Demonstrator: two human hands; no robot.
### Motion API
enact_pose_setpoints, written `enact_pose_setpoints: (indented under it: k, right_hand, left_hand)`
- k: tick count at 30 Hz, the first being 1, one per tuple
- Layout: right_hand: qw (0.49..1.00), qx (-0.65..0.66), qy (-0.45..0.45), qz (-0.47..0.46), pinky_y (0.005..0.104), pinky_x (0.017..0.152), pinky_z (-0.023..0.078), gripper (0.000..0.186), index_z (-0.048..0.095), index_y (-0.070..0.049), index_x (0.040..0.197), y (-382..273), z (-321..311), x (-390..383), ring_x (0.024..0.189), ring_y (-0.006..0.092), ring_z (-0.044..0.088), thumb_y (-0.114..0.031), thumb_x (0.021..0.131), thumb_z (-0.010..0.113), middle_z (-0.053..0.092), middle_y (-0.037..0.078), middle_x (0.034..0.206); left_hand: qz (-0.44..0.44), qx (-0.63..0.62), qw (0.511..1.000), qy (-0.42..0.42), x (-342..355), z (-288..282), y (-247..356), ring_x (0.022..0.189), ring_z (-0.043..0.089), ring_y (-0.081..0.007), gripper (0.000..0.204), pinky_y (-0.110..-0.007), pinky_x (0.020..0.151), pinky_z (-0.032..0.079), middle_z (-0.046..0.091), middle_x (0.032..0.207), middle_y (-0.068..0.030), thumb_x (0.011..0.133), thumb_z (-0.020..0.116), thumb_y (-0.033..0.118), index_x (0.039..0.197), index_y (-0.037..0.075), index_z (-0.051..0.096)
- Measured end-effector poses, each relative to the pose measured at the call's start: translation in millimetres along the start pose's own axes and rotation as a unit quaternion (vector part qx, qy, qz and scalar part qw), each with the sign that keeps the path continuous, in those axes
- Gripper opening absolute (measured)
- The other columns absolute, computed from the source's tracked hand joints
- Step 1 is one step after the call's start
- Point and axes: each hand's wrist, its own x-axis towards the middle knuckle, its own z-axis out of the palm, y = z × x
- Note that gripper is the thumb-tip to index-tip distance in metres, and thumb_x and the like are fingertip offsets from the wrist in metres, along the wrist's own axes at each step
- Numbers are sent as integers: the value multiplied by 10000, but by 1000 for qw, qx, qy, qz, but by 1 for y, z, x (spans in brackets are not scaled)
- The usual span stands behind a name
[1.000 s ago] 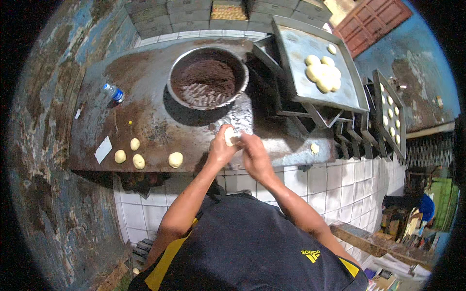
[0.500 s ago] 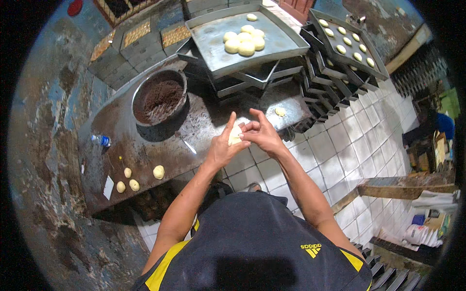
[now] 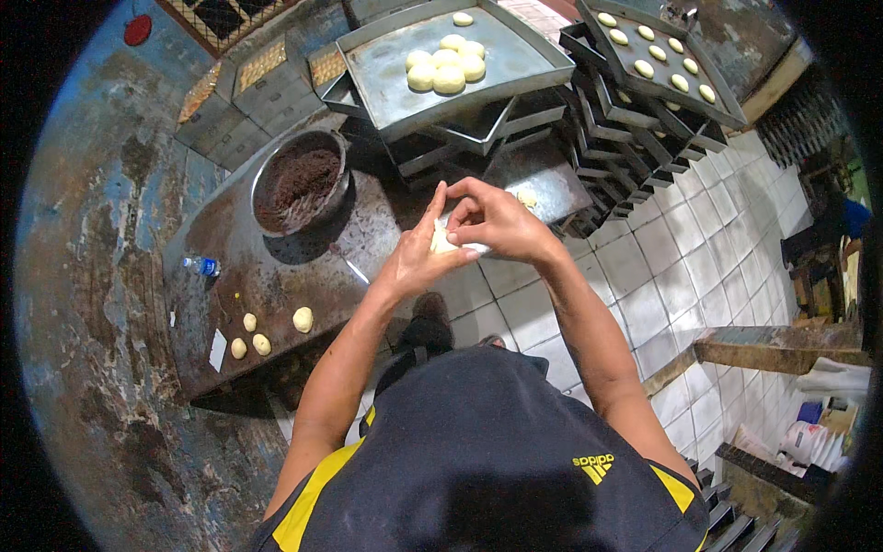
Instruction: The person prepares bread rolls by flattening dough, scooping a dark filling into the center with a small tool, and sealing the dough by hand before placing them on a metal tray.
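Observation:
A piece of pale dough (image 3: 441,241) lies in my left hand (image 3: 414,262), whose palm and fingers cup it from the left. Bent over it from the right, my right hand (image 3: 501,223) pinches the dough's edge with thumb and fingertips. Both hands are over the front edge of the worktable (image 3: 212,299). The fingers partly cover the dough, so its inside cannot be made out. To the left on the table lie several small dough balls (image 3: 261,344), one larger dough ball (image 3: 303,319) among them.
A metal bowl (image 3: 258,204) of dark brown crumbly filling stands behind my left hand, a metal utensil (image 3: 357,270) nearer. Beyond, a large tray (image 3: 386,97) bears clustered dough balls. Stacked trays (image 3: 644,101) rise at the right. A plastic bottle (image 3: 201,266) lies left.
My right fingers have curled in closer over the dough, and its index fingertip now meets the left hand's fingers. The whole view has shifted slightly.

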Motion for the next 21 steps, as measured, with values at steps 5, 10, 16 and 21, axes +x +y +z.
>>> enact_pose_setpoints:
  k: [5, 10, 16, 21]
  right_hand:
    - [976, -35, 184, -111, 409, 858, 560, 410, 578, 3, 1286, -24, 29, 38, 978, 325, 717, -117, 913, 700, 719, 181, 1095]
    - [912, -213, 226, -267, 442, 983, 487, 637, 568, 11, 1257, 8, 44, 89, 1162, 393, 556, -323, 788, 842, 568, 209, 1251]
    - [948, 234, 146, 157, 241, 770, 459, 388, 589, -13, 1188, -32, 40, 186, 870, 68, 535, -375, 1051, 570, 614, 7, 935]
    - [975, 103, -24, 198, 275, 836, 486, 344, 652, -26, 1177, -27, -16, 337, 877, 100, 629, -325, 1009, 619, 707, 27, 958]
  left_hand:
    - [109, -147, 980, 79, 31, -28, -30, 1358, 513, -223, 437, -345, 1140, 374, 596, 1427, -126, 1064, 527, 281, 1407, 16, 581]
    - [32, -443, 896, 20, 81, -53, -12, 1459, 368, -228, 761, -364, 1191, 293, 326, 1634, -89, 1028, 357, 642, 1519, 68, 456]
    - [203, -276, 926, 158, 152, -110, -33, 1529, 227, -264, 680, -400, 1222, 207, 315, 1637, -134, 1066, 374, 537, 1490, 14, 468]
    - [172, -399, 873, 221, 204, -168, -67, 1534, 202, -257, 758, -408, 1214, 234, 153, 1697, -102, 1085, 401, 474, 1613, 7, 123]
